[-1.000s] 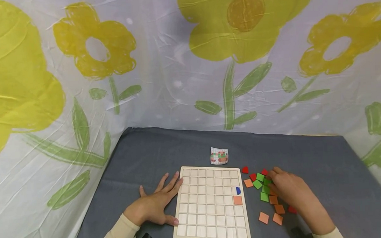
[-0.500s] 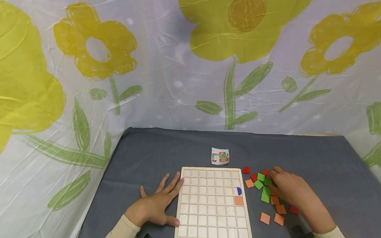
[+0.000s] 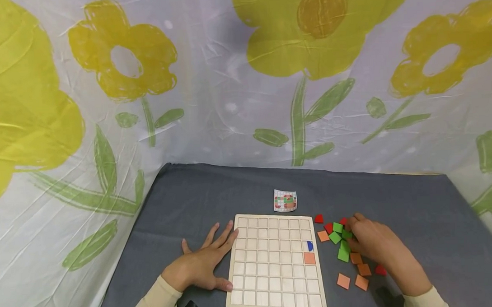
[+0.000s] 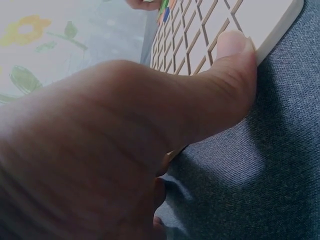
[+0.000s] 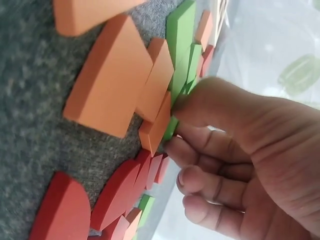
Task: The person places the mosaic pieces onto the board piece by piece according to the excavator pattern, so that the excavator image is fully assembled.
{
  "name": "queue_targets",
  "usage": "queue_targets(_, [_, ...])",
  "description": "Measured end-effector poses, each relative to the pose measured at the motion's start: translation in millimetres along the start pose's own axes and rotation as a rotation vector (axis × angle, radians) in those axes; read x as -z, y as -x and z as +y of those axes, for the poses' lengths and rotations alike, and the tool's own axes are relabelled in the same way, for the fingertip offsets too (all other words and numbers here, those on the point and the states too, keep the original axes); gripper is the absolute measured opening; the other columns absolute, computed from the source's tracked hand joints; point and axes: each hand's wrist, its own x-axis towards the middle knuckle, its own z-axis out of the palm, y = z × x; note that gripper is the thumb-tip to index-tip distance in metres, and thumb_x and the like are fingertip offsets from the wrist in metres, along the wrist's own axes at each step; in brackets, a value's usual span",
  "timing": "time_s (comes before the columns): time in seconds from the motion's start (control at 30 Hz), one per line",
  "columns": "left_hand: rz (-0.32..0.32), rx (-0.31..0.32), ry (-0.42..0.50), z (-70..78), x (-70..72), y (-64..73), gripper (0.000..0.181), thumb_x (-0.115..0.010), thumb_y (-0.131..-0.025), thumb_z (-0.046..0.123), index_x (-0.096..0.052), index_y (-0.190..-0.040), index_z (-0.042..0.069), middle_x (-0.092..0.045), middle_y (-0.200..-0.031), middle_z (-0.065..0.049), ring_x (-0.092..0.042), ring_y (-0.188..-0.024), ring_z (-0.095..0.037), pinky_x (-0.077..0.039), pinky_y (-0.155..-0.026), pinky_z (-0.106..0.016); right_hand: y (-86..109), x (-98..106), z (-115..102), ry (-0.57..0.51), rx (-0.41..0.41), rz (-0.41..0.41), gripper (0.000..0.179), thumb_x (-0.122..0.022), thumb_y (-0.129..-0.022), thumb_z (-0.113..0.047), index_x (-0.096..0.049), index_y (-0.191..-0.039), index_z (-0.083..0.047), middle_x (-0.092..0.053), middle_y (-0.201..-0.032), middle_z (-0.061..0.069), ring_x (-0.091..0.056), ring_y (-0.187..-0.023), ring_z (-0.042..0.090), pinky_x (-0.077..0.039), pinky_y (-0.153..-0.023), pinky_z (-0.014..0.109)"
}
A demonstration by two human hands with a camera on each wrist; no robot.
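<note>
A pale wooden grid board (image 3: 274, 261) lies on the dark cloth, holding a blue half-round piece (image 3: 310, 246) and a salmon square tile (image 3: 309, 258) in its right column. My left hand (image 3: 203, 264) is spread along the board's left side; in the left wrist view its thumb (image 4: 232, 75) rests on the rim. Over the loose tiles at the right, my right hand (image 3: 375, 241) has its fingers curled down. In the right wrist view, thumb and index finger pinch a green tile (image 5: 171, 128), partly hidden by them. Orange tiles (image 5: 112, 80) lie beside those fingertips.
Behind the board lies a small printed card (image 3: 285, 200) with a coloured grid pattern. Several green tiles (image 3: 343, 255), orange tiles (image 3: 363, 270) and red pieces (image 3: 328, 228) are scattered right of the board. A flower-printed curtain (image 3: 211, 82) hangs behind the table.
Both hands stay almost in place. Two green tiles beside my right fingertips have shifted slightly and now sit close together. The head view has moved a little.
</note>
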Motion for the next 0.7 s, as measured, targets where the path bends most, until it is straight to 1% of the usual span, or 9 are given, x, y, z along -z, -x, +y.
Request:
queue_targets(0.2, [0.007,-0.002,-0.008,-1.1,-1.4,0.0,0.128,-0.088,-0.074,0.063,-0.011,-0.172,0.035,0.005,-0.178,0.011,0.007,-0.164,-0.032,0.002,-0.093,-0.099,0.1,0.6,-0.2,-0.033,0.002,-0.028,0.020,-0.080,-0.088,-0.012,-0.065,-0.099,-0.006,-0.053,-0.091,0.002,-0.046,-0.065,0.015,-0.043,-0.056,0.033])
queue_targets(0.33, [0.009,0.000,-0.014,-1.2,-1.5,-0.2,0.128,-0.089,-0.074,0.062,-0.011,-0.172,0.035,0.005,-0.178,0.011,0.007,-0.164,-0.031,0.002,-0.093,-0.099,1.6,4.9,-6.2,-0.053,0.019,-0.013,0.021,-0.078,-0.088,-0.014,-0.065,-0.102,-0.006,-0.055,-0.094,0.001,-0.045,-0.064,0.013,-0.041,-0.055,0.032])
queue_targets(0.43, [0.013,0.002,-0.022,-0.9,-1.3,-0.1,0.128,-0.089,-0.074,0.061,-0.011,-0.172,0.034,0.005,-0.178,0.010,0.007,-0.164,-0.032,0.002,-0.093,-0.099,1.5,9.7,-15.4,-0.050,0.068,0.021,0.024,-0.080,-0.089,-0.017,-0.066,-0.105,-0.007,-0.058,-0.098,0.000,-0.045,-0.063,0.008,-0.041,-0.054,0.029])
queue_targets(0.57, [0.019,-0.003,-0.028,-0.4,-1.3,-0.2,0.128,-0.089,-0.074,0.061,-0.011,-0.172,0.034,0.004,-0.179,0.009,0.006,-0.164,-0.032,0.000,-0.093,-0.099,-0.7,13.9,-30.8,-0.040,0.150,0.054,0.029,-0.085,-0.090,-0.019,-0.065,-0.108,-0.007,-0.059,-0.101,-0.001,-0.044,-0.061,0.001,-0.042,-0.053,0.023])
queue_targets(0.7, [0.021,-0.006,-0.025,0.1,-2.1,0.0,0.128,-0.089,-0.074,0.061,-0.012,-0.172,0.033,0.003,-0.179,0.009,0.005,-0.164,-0.033,-0.001,-0.092,-0.099,-5.6,11.5,-47.0,-0.029,0.242,0.112,0.026,-0.084,-0.090,-0.016,-0.065,-0.107,-0.008,-0.059,-0.100,0.000,-0.041,-0.059,-0.001,-0.040,-0.051,0.021])
